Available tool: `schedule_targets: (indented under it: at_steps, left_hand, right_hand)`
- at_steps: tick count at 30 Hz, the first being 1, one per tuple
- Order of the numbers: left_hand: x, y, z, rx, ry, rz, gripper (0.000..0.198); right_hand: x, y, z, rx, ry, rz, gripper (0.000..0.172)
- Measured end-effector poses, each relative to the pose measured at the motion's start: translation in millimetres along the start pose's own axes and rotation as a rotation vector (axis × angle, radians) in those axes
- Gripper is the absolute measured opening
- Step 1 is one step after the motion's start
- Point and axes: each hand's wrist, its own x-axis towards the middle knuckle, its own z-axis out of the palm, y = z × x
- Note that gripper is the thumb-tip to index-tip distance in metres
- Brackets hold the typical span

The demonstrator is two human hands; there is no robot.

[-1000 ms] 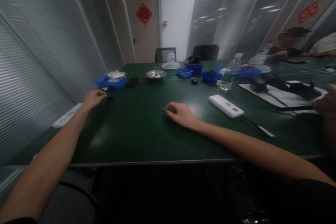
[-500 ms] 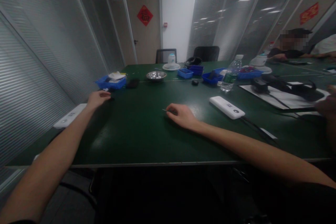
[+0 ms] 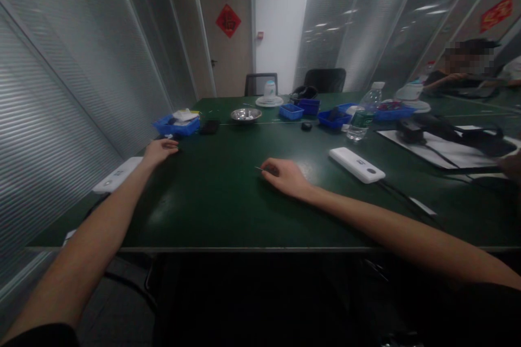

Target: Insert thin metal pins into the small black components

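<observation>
On the left side of the green table [image 3: 211, 200], my left hand [image 3: 159, 153] hovers or rests just in front of a blue basket [image 3: 179, 129]. Its thumb and fingers are drawn together, and what lies between them, if anything, is too small to make out. A small white bit [image 3: 169, 136] shows right behind the fingers. Near the table's middle, my right hand [image 3: 285, 176] rests on its side with the fingers curled into a pinch. From the fingertips a thin needle-like rod [image 3: 258, 168] points left; its other end is hidden in the hand.
A metal bowl [image 3: 246, 115] stands beyond both hands. White power banks lie at right [image 3: 357, 165] and beside my left forearm [image 3: 118, 175]. Behind the right one stands a water bottle [image 3: 360, 123]. Blue trays [image 3: 291, 112] are farther back. Another person [image 3: 468, 68] sits far right.
The view has shifted slightly, so everything sits a little farther right. My left fingers have lifted a little, and a dark spot by their tips no longer shows. My right hand keeps its pinch.
</observation>
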Motion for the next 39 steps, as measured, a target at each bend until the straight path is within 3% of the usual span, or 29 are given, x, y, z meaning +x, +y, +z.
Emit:
schedule_targets:
  at_steps: [5,11,16,20,24,28,39]
  left_hand:
    - [0.9,0.6,-4.1,0.02,-0.063,-0.008,0.053]
    - [-9.8,14.1,-4.5,0.196,-0.066,0.025,0.037]
    - [-40.7,66.9,23.8,0.104,-0.273,0.209,0.043]
    - [-87.4,124.9,60.4,-0.055,-0.595,0.463,0.044]
    - [-131.9,161.1,91.0,-0.157,-0.758,0.663,0.041]
    - [-150.1,169.7,101.0,-0.188,-0.77,0.735,0.036]
    - [-150.7,170.1,97.1,-0.17,-0.76,0.721,0.035]
  right_hand:
    - [0.4,1.1,0.7,0.008,-0.003,-0.005,0.021]
    - [1.2,3.2,1.6,0.001,0.001,-0.016,0.021]
    - [0.4,3.2,1.1,-0.002,0.008,-0.047,0.021]
    - [-0.4,2.8,1.8,-0.014,0.028,-0.114,0.023]
    - [-1.3,1.3,2.2,0.006,0.052,-0.185,0.022]
    - [-2.7,-2.4,0.9,0.027,0.045,-0.204,0.019]
    - [-4.3,-3.8,0.0,0.026,-0.03,-0.201,0.018]
